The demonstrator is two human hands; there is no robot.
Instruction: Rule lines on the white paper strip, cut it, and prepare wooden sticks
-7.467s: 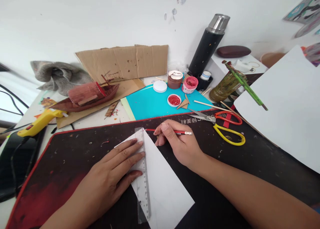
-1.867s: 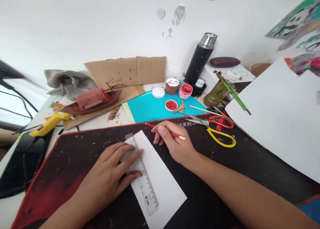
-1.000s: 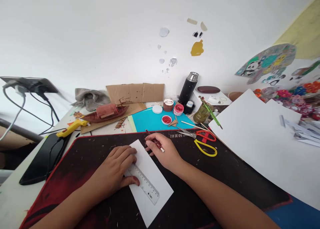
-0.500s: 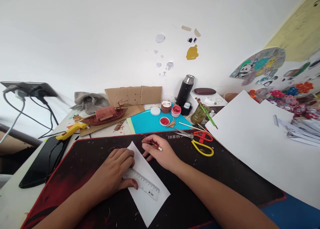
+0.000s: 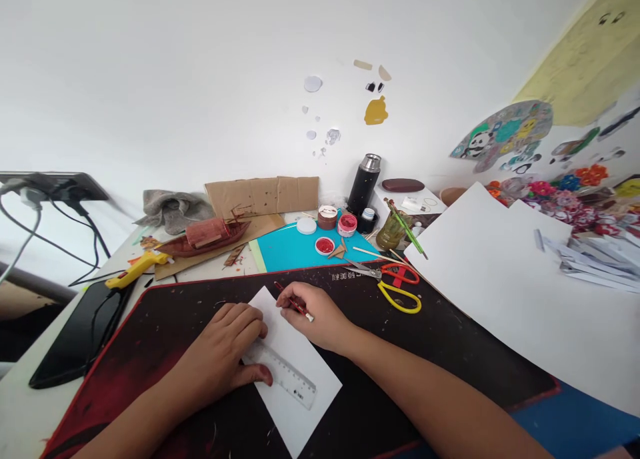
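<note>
Scissors (image 5: 379, 273) lie at the paper's (image 5: 297, 424) two o'clock, boat (image 5: 207, 235) at eleven; right hand (image 5: 317, 315) pinches pencil (image 5: 302, 309), left hand (image 5: 227, 340) spread on ruler (image 5: 291, 380).

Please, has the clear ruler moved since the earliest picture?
Yes. Against the far red edge of the dark mat, the clear ruler has turned: it was almost square to this edge, and now it slants, near end swung right.

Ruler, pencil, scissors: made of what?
Ruler: likely clear plastic; paper shows through.
Pencil: probably painted wood, from its dark red coat.
Scissors: metal blades, by their grey sheen; handles perhaps plastic or coated, evenly red and yellow.
</note>
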